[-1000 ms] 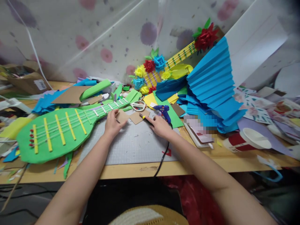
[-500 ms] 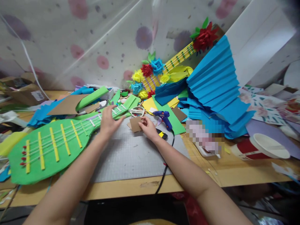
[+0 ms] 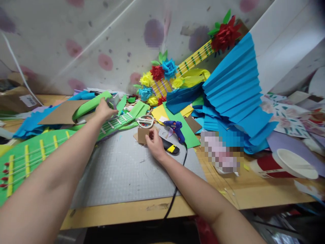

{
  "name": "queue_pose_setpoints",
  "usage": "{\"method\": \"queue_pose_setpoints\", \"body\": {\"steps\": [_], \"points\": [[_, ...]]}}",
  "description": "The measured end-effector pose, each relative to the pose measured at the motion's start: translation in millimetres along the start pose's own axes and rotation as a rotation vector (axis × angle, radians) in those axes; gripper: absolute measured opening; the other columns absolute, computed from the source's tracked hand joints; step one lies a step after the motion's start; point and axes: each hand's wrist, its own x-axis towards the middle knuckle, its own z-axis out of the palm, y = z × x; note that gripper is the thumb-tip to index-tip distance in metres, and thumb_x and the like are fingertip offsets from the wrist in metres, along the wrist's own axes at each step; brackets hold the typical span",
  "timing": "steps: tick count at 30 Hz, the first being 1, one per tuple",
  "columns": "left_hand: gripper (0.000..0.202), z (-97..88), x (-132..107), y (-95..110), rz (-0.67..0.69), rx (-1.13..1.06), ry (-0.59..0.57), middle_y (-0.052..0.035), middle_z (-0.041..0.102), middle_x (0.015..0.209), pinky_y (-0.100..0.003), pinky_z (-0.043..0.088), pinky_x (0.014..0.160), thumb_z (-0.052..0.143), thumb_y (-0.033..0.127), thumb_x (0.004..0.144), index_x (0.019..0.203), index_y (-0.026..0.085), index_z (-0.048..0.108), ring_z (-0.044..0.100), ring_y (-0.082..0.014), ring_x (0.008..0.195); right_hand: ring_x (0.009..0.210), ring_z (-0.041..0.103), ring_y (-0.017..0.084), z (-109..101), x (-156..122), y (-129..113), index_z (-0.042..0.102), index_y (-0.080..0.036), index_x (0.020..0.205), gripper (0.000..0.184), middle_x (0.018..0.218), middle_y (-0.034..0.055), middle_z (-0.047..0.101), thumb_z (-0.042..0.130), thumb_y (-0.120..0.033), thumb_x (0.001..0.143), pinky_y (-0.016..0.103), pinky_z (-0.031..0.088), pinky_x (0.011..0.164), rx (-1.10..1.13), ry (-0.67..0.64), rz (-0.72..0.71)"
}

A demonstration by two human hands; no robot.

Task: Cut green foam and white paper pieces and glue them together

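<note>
My right hand (image 3: 155, 145) pinches a small brown cardboard piece (image 3: 142, 136) above the grey cutting mat (image 3: 122, 179). Beside that hand lies a black and yellow utility knife (image 3: 172, 148), partly covered by it. My left hand (image 3: 104, 109) is stretched out at the curled green paper strip (image 3: 88, 105), thumb apart from the fingers; the fingertips are partly hidden, and I cannot tell if they grip the strip. Beneath my left forearm rests a green paper guitar (image 3: 33, 145) with yellow bars and white strings.
Behind the mat are white-handled scissors (image 3: 145, 121) and a blue glue gun (image 3: 176, 128), its black cord crossing the mat's right side. A flowered yellow guitar (image 3: 194, 60) leans at the back. Pleated blue paper (image 3: 233, 88) and a red and white paper cup (image 3: 279, 164) are at right.
My left hand has moved away from the green guitar's neck, back and left to the curled green strip. My right hand still holds the cardboard, and more of the knife shows. The view has shifted right.
</note>
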Motion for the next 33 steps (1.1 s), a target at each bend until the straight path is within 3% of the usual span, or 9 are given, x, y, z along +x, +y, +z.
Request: {"method": "queue_pose_setpoints", "body": {"steps": [2, 5, 9, 12, 15, 19, 23, 27, 33], "points": [[0.088, -15.8, -0.5, 18.0, -0.010, 0.005, 0.062, -0.0151, 0.051, 0.121, -0.038, 0.040, 0.092, 0.075, 0.031, 0.059, 0.128, 0.007, 0.026, 0.051, -0.0260, 0.109, 0.083, 0.057, 0.015, 1.4, 0.4, 1.3, 0.040, -0.019, 0.099, 0.021, 0.091, 0.0042, 0.057, 0.038, -0.029, 0.081, 0.027, 0.046, 0.076, 0.001, 0.005, 0.008], [0.086, -35.5, -17.1, 50.5, 0.097, -0.028, 0.152, -0.0131, 0.047, 0.125, -0.037, 0.037, 0.093, 0.069, 0.035, 0.066, 0.132, 0.009, 0.020, 0.048, -0.0248, 0.113, 0.086, 0.058, 0.014, 2.3, 2.3, 4.2, 0.036, -0.019, 0.109, 0.029, 0.103, 0.0078, 0.056, 0.037, -0.025, 0.080, 0.026, 0.046, 0.076, 0.043, 0.020, 0.025], [0.082, -22.1, -81.3, 71.0, 0.142, -0.015, -0.055, -0.0083, 0.057, 0.113, -0.038, 0.042, 0.086, 0.073, 0.044, 0.058, 0.127, 0.019, 0.035, 0.055, -0.0277, 0.103, 0.090, 0.060, 0.012, -6.0, 9.4, 6.3, 0.015, -0.016, 0.128, 0.053, 0.113, 0.0134, 0.053, 0.036, -0.019, 0.079, 0.024, 0.047, 0.077, 0.103, 0.087, 0.019], [0.086, 8.8, -132.7, 66.1, 0.145, 0.021, -0.154, -0.0113, 0.060, 0.109, -0.040, 0.044, 0.082, 0.074, 0.045, 0.056, 0.128, 0.020, 0.036, 0.057, -0.0310, 0.102, 0.101, 0.057, 0.014, -18.5, 17.6, 4.4, 0.018, -0.014, 0.128, 0.049, 0.118, 0.0165, 0.049, 0.034, -0.023, 0.082, 0.026, 0.047, 0.081, 0.093, 0.228, 0.022], [0.088, 27.6, -156.9, 59.5, 0.128, -0.019, -0.158, -0.0147, 0.057, 0.117, -0.041, 0.044, 0.084, 0.072, 0.046, 0.058, 0.132, 0.019, 0.031, 0.055, -0.0316, 0.106, 0.103, 0.056, 0.016, -28.9, 22.5, -1.6, 0.025, -0.014, 0.121, 0.040, 0.115, 0.0158, 0.052, 0.031, -0.029, 0.085, 0.029, 0.048, 0.081, 0.163, 0.333, 0.012], [0.107, 19.3, -158.0, 51.3, 0.180, -0.146, -0.159, -0.0158, 0.046, 0.130, -0.042, 0.038, 0.096, 0.076, 0.050, 0.050, 0.137, 0.019, 0.023, 0.043, -0.0314, 0.120, 0.087, 0.060, 0.015, -31.6, 19.5, -14.6, 0.034, -0.017, 0.107, 0.030, 0.097, 0.0088, 0.057, 0.036, -0.034, 0.083, 0.028, 0.050, 0.074, 0.314, 0.323, 0.002], [0.119, 7.4, -165.2, 29.1, 0.189, -0.151, -0.196, -0.0166, 0.042, 0.129, -0.045, 0.035, 0.097, 0.078, 0.047, 0.044, 0.140, 0.018, 0.015, 0.040, -0.0332, 0.120, 0.074, 0.057, 0.012, -25.5, 19.0, -28.2, 0.042, -0.019, 0.081, 0.020, 0.077, 0.0007, 0.055, 0.047, -0.037, 0.076, 0.027, 0.048, 0.073, 0.382, 0.192, -0.070], [0.113, 15.0, -175.4, 8.7, 0.144, -0.192, -0.189, -0.0134, 0.053, 0.110, -0.044, 0.041, 0.089, 0.074, 0.041, 0.052, 0.141, 0.015, 0.010, 0.050, -0.0298, 0.106, 0.086, 0.055, 0.016, -15.7, 29.0, -36.7, 0.048, -0.018, 0.065, 0.019, 0.084, 0.0022, 0.058, 0.055, -0.034, 0.070, 0.032, 0.044, 0.082, 0.282, 0.035, -0.171], [0.109, 28.8, -172.5, 5.2, 0.167, -0.320, -0.195, -0.0122, 0.054, 0.111, -0.044, 0.041, 0.088, 0.072, 0.031, 0.055, 0.142, 0.019, 0.007, 0.051, -0.0292, 0.105, 0.103, 0.048, 0.022, -2.3, 35.1, -33.0, 0.053, -0.020, 0.054, 0.013, 0.093, 0.0039, 0.057, 0.063, -0.023, 0.061, 0.041, 0.032, 0.096, -0.010, 0.064, -0.233]]}}
